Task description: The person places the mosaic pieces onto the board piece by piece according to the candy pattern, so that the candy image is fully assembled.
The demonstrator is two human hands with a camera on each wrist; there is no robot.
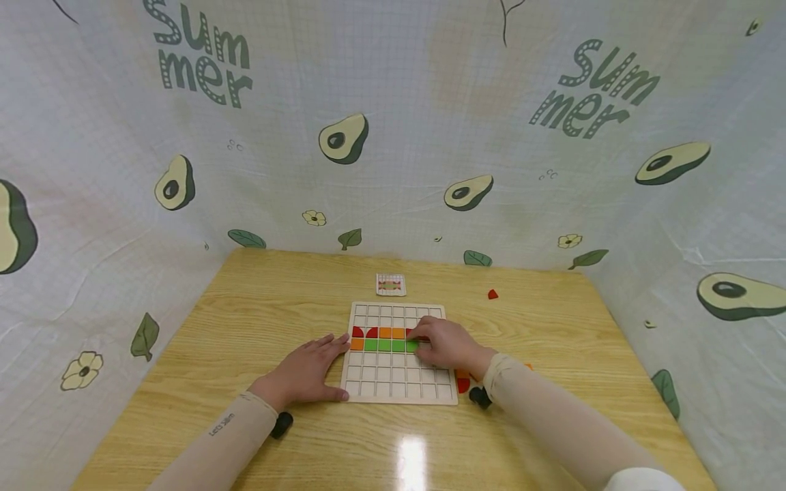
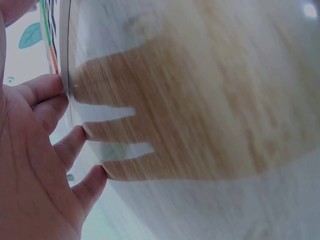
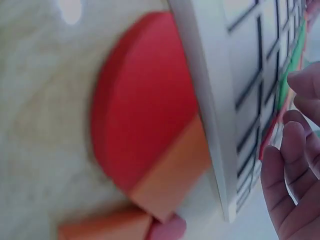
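Observation:
A pale gridded board (image 1: 374,390) lies on the wooden table. Across its upper middle run two rows of red, orange and green pieces, including a green square (image 1: 385,345) and a red curved piece (image 1: 372,333). My left hand (image 1: 307,372) spreads along the board's left edge, thumb at the near corner and fingertips at the side. My right hand (image 1: 447,344) reaches over the board from the right. Its bent fingertips are right at a red piece (image 1: 409,333) at the right end of the coloured row, beside a green piece (image 1: 412,346). I cannot tell whether it pinches anything.
Red and orange pieces, among them a red curved one (image 3: 145,100), lie by the board's right edge, partly under my forearm. A patterned card (image 1: 390,285) lies beyond the board. One red piece (image 1: 493,294) sits at the far right. A printed curtain (image 1: 393,136) surrounds the table.

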